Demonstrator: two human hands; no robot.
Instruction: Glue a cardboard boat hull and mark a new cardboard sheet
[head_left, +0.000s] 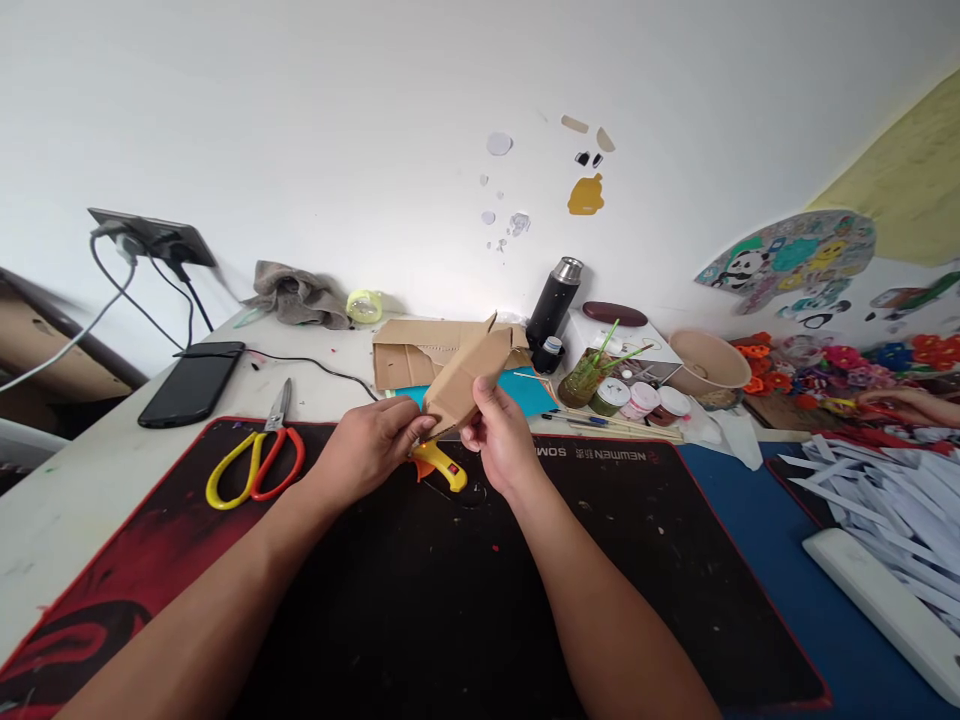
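A folded piece of brown cardboard (466, 382) is held up between both hands, tilted toward the upper right. My left hand (379, 440) pinches its lower left corner with closed fingers. On the right side, my right hand (499, 432) grips the cardboard, thumb on its face and fingers curled beneath. Just under the hands, a yellow glue gun (448, 470) with an orange trigger lies on the black desk mat (420, 600), partly hidden by the left hand. Scissors (271, 460) with one yellow and one red handle rest left of my left hand.
More cardboard (405, 360) lies behind the hands on a blue sheet (529, 390). A phone (193, 385) sits at the left. Paint jars (611, 397), a black thermos (553, 300) and a bowl (709, 365) stand at back right. Paper strips (892, 510) and another person's hand (900, 405) are far right.
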